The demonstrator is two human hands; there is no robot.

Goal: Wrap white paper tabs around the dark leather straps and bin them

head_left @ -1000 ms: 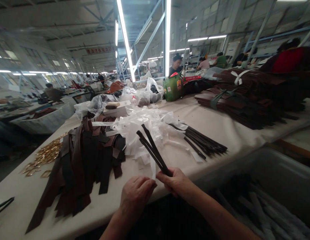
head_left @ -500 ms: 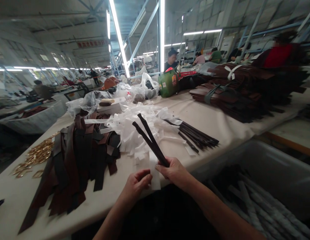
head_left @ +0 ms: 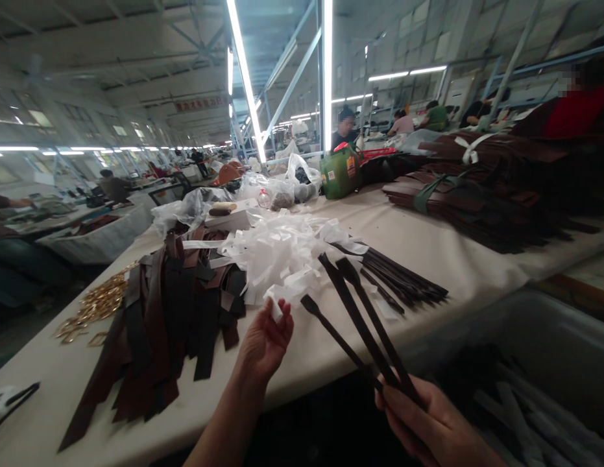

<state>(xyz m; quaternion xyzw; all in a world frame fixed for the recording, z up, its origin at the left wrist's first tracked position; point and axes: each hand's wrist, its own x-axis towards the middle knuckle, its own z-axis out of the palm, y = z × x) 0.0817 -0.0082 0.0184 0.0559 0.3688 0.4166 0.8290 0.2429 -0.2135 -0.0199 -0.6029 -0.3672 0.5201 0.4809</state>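
My left hand (head_left: 267,340) is raised over the table's near edge, its fingers pinching a small white strip (head_left: 275,310) just in front of a heap of white strips (head_left: 282,250). At the lower right, my right hand (head_left: 423,418) grips several dark straps (head_left: 362,318), which fan out up and to the left. More dark straps (head_left: 403,275) lie on the table to the right of the white heap. On the left, brown and black leather strips (head_left: 156,324) are piled beside gold metal buckles (head_left: 100,298).
Tied leather bundles (head_left: 457,188) lie at the back right, near a green container (head_left: 340,172) and clear plastic bags (head_left: 263,188). A grey bin (head_left: 564,337) stands below the table's right edge. Several people sit or stand farther off. Scissors (head_left: 22,395) are partly visible at far left.
My right hand has moved right and down, its dark straps now spread apart. My left hand has risen with a white strip in its fingers. The view has shifted slightly.
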